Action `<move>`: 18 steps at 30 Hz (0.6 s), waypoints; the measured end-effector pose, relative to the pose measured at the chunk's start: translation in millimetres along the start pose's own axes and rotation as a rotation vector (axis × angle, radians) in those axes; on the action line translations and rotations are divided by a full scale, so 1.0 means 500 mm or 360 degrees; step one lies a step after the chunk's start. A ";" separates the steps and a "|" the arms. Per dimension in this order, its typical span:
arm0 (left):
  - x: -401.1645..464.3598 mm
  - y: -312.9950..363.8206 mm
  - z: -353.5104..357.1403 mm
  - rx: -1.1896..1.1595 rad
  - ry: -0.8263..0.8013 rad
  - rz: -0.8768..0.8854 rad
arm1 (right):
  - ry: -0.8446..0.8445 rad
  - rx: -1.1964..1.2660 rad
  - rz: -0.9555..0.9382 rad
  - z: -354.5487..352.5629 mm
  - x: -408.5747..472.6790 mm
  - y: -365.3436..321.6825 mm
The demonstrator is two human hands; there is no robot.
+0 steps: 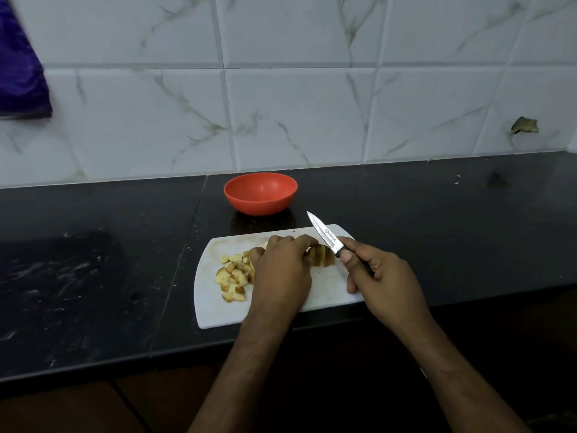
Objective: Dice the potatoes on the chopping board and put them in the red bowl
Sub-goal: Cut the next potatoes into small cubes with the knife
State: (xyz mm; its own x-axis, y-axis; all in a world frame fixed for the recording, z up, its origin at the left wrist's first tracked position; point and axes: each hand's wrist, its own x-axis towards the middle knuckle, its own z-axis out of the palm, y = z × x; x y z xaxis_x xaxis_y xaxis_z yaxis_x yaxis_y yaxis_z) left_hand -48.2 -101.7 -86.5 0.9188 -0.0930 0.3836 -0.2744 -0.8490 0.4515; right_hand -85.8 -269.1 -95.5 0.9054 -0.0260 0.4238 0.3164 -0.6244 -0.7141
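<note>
Your left hand (281,270) is curled down over the sliced potato (321,255) near the far middle of the chopping board (327,289), fingertips pinning it; part of the potato is hidden under the hand, so you can't tell how much is left uncut. Your right hand (374,270) is wrapped round the black handle of the paring knife (324,235), blade raised and pointing away toward the red bowl (260,193), not touching the potato. The diced pieces (234,275) sit in a loose pile on the left half of the board, skin on, just beside the left hand. The bowl stands on the table (93,276) just past the board's far edge and looks empty from this angle. Handling, as a judgement: the potato is firm and stiff, light, with wet cut faces that likely slide on the smooth white board, and the slices will fan apart if not squeezed together, so hold them from the top and both ends, fingertips tucked back from the blade line. The cubes are small, light and slippery; scoop them by the handful or push them with the flat of the blade rather than pinching singly. The board sits at the table's near edge, slightly overhanging perhaps, so press straight down.
</note>
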 end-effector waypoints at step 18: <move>-0.066 -0.011 -0.026 -0.0050 -0.0054 0.0146 | 0.0023 -0.0039 0.0060 0.002 -0.003 -0.011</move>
State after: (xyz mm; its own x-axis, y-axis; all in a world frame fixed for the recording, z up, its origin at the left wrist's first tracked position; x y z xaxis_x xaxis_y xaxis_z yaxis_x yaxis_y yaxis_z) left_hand -80.5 -87.3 -91.3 0.8983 -0.1880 0.3971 -0.3663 -0.8195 0.4408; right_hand -88.5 -265.0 -92.5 0.9122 -0.0611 0.4053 0.2751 -0.6417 -0.7159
